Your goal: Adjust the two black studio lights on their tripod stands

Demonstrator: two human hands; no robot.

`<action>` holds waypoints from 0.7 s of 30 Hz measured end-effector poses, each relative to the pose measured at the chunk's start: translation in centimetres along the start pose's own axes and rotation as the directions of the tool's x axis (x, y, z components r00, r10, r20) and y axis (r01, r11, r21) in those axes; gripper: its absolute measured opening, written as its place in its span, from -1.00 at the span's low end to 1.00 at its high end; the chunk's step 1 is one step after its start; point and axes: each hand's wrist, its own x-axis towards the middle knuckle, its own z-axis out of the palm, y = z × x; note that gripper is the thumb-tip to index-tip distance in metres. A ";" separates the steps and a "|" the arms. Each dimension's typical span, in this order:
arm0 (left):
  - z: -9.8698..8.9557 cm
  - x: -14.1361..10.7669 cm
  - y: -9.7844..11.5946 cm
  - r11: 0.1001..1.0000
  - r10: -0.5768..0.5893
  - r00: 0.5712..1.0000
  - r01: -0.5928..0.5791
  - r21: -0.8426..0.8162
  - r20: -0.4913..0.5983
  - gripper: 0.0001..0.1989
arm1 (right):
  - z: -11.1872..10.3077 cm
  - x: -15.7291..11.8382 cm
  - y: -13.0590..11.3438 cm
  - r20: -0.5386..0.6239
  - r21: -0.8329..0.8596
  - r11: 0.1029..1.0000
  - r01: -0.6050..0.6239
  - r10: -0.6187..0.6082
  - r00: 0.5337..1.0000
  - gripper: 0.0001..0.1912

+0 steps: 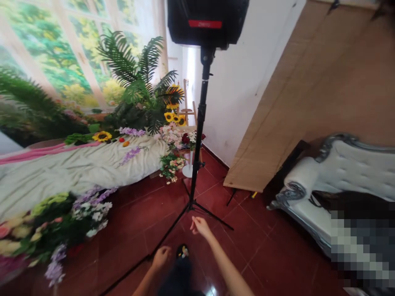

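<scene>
A black light stand [200,119] rises from the red tiled floor, with a black studio light [208,20] on top. My left hand [162,257] is low in the view beside one of the stand's legs, its fingers curled; whether it holds anything is too small to tell. My right hand [199,226] is just below the base of the stand, fingers bent together at the tips, and no object shows clearly in it. Neither hand visibly grips the pole.
Flowers [92,209] and a draped white cloth [132,164] lie to the left, with palm leaves [120,57] behind. A tan backdrop [262,144] leans at the wall. A white tufted sofa [342,164] stands right. A shoe [182,250] shows below.
</scene>
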 end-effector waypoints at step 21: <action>-18.9 -28.0 -24.3 0.632 -0.589 0.621 -0.045 -0.774 -0.517 -0.82 | 25.4 -20.8 9.2 0.533 -0.211 0.972 0.099 0.030 0.846 -0.31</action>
